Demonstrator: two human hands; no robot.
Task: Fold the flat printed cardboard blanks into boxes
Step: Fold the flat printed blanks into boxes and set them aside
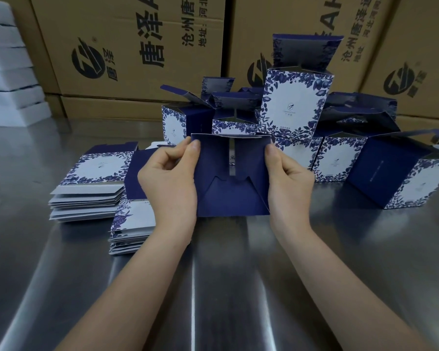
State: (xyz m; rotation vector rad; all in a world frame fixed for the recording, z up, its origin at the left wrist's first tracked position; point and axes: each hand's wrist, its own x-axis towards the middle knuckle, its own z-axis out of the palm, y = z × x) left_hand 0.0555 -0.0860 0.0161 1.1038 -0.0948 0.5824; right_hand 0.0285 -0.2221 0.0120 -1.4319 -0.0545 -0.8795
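Cardboard in dark blue, a half-folded box (232, 178), hangs between my hands over the middle of the bench (213, 287), its bottom flaps turned toward me. My left hand (167, 178) pinches its upper left corner, thumb in front and fingers curled behind. My right hand (289, 181) pinches the upper right edge the same way. Just left of my left wrist lie two stacks of flat blanks (94, 188), the nearer one touching my forearm's side of the bench. Folded boxes (295, 105) crowd the far side right behind the held box, lids up. Brown cartons (137, 46) wall the far edge. Bare steel shows between and beside my forearms.
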